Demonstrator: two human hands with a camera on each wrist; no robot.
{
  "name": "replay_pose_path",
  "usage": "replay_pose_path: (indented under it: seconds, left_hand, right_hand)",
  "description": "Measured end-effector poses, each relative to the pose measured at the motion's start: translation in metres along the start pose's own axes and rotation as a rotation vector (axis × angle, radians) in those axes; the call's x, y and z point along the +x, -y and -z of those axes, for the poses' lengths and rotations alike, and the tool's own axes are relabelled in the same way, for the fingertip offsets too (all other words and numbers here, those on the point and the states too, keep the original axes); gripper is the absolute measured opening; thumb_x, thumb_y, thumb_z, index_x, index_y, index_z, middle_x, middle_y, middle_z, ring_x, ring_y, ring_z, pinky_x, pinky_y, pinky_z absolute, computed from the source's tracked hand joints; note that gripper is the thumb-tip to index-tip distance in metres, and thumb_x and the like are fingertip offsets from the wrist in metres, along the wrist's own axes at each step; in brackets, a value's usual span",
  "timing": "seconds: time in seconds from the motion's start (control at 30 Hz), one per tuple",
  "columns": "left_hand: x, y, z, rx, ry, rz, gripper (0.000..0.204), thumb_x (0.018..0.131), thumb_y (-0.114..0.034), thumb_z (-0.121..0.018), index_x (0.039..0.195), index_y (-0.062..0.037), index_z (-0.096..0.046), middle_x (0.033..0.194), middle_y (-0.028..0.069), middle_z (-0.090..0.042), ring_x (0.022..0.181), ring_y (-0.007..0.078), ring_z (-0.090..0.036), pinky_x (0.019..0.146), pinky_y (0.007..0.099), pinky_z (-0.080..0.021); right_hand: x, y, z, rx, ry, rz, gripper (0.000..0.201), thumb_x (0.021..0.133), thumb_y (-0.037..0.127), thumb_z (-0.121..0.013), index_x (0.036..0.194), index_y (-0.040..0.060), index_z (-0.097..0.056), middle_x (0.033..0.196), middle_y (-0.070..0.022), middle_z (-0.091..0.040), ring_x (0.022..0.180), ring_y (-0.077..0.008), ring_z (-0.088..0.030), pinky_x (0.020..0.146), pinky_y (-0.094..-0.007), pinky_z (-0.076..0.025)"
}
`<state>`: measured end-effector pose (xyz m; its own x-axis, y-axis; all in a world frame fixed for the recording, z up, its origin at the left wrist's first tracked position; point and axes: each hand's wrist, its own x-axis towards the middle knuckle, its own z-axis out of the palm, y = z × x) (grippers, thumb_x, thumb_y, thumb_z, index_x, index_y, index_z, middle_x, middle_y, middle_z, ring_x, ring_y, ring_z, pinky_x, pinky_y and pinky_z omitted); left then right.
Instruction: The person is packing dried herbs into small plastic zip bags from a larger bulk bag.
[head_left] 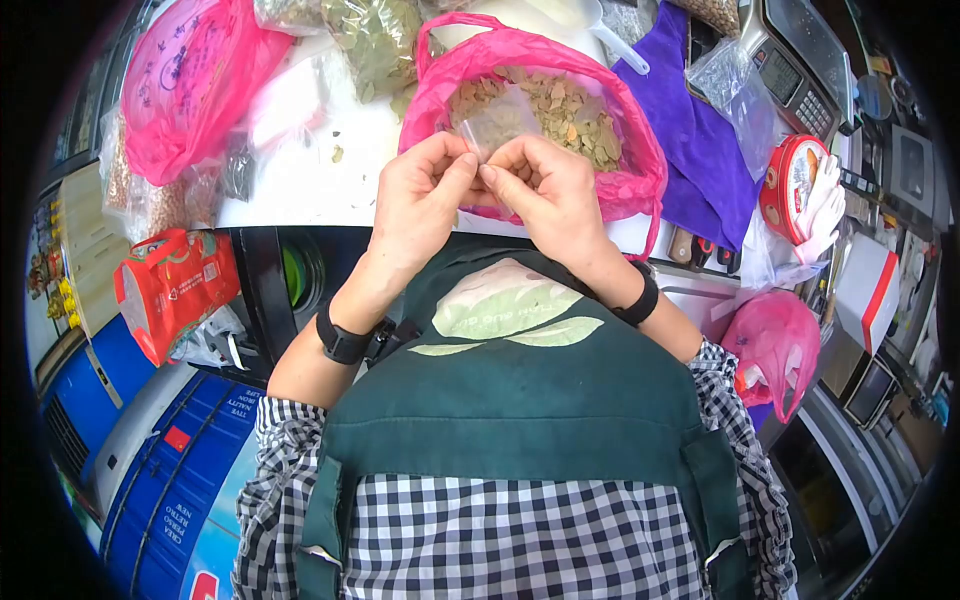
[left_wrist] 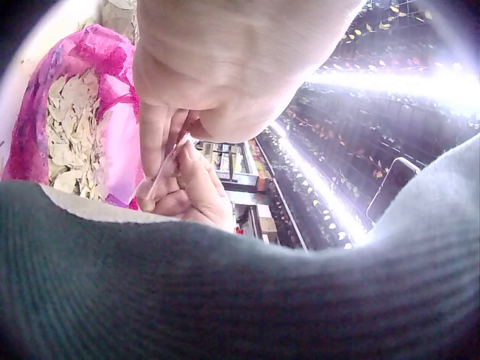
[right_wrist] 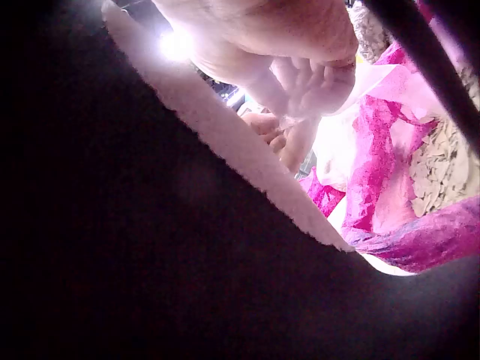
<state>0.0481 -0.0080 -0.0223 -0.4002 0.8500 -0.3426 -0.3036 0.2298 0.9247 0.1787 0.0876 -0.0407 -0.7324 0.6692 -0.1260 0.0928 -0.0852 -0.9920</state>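
Observation:
Both hands meet over the near rim of a pink plastic bag (head_left: 655, 160) full of dried leaves (head_left: 575, 115). My left hand (head_left: 420, 200) pinches one side of a small clear plastic bag (head_left: 503, 118) between thumb and forefinger. Close beside it, my right hand (head_left: 555, 195) pinches the other side of the same edge. The small bag extends away from the fingers, over the leaves. From the left wrist, a strip of the clear bag (left_wrist: 160, 180) shows between the two hands. In the right wrist view, the fingers of my right hand (right_wrist: 300, 82) are curled.
Clear bags of leaves (head_left: 370, 40) and another pink bag (head_left: 195, 80) lie on the white table (head_left: 310, 180) to the left. Rightward are a white scoop (head_left: 620, 48), a purple cloth (head_left: 690, 150), a scale (head_left: 785, 75) and a red round tin (head_left: 795, 185).

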Motion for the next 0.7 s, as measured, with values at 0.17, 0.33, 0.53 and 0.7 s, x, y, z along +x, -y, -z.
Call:
replay_pose_path:
  seconds: [0.17,0.33,0.53,0.7]
  left_hand:
    - [0.002,0.008,0.016,0.149,0.030,-0.035,0.012,0.100,-0.004,-0.049,0.093,0.0034,-0.057,0.083,0.0070,-0.067,0.078,0.0131,-0.069,0.070,0.0273,-0.059]
    - [0.001,-0.004,0.011,0.153,0.179,0.036,0.011,0.099,-0.007,-0.052,0.093,0.0015,-0.057,0.078,0.0098,-0.068,0.072,0.0145,-0.070,0.065,0.0269,-0.057]
    - [0.003,-0.015,0.013,0.422,0.217,0.035,0.017,0.100,-0.011,-0.051,0.089,0.0010,-0.057,0.071,0.0057,-0.065,0.062,0.0119,-0.067,0.055,0.0239,-0.053]
    - [0.010,-0.010,0.013,0.639,0.069,0.085,0.017,0.096,-0.015,-0.056,0.088,-0.0002,-0.057,0.069,0.0055,-0.065,0.056,0.0123,-0.066,0.050,0.0223,-0.051]
  right_hand:
    - [0.001,0.001,-0.008,-0.004,-0.004,0.006,0.009,0.088,0.005,-0.064,0.085,-0.0023,-0.060,0.076,-0.0095,-0.060,0.065,-0.0153,-0.061,0.057,-0.0299,-0.049]
    - [0.001,-0.002,0.005,-0.090,0.036,0.100,0.009,0.089,0.006,-0.062,0.089,-0.0012,-0.057,0.078,-0.0091,-0.060,0.067,-0.0165,-0.059,0.059,-0.0304,-0.048]
    - [-0.002,0.006,0.002,-0.127,0.086,0.066,0.011,0.089,0.008,-0.063,0.091,0.0001,-0.056,0.081,-0.0109,-0.059,0.070,-0.0199,-0.060,0.060,-0.0336,-0.048]
    - [-0.001,-0.007,-0.001,-0.688,-0.210,0.303,0.009,0.096,0.010,-0.058,0.101,0.0025,-0.055,0.090,-0.0066,-0.066,0.074,-0.0253,-0.065,0.064,-0.0387,-0.051]
